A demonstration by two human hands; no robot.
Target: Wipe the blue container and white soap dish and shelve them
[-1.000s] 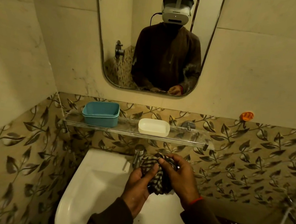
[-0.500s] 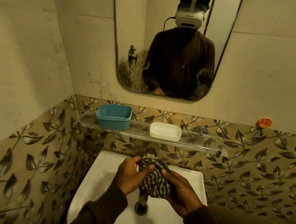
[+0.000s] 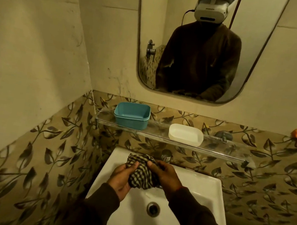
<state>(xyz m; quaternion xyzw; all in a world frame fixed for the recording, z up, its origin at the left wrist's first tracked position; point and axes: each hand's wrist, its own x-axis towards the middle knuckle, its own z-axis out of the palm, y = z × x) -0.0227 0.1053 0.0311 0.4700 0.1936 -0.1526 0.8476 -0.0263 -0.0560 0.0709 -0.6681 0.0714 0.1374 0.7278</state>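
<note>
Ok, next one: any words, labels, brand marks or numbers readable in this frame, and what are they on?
No readable text in this frame.
Headset seen in the mirror: a small dark mark on its front, too blurred to read.
Blue container: no label showing.
White soap dish: no label showing.
Checked cloth, in the grip of both hands over the sink: pattern only, no tag visible.

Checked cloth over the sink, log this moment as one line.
hands: left hand and right hand bunching checked cloth over sink | blue container, white soap dish: on glass shelf, untouched
</note>
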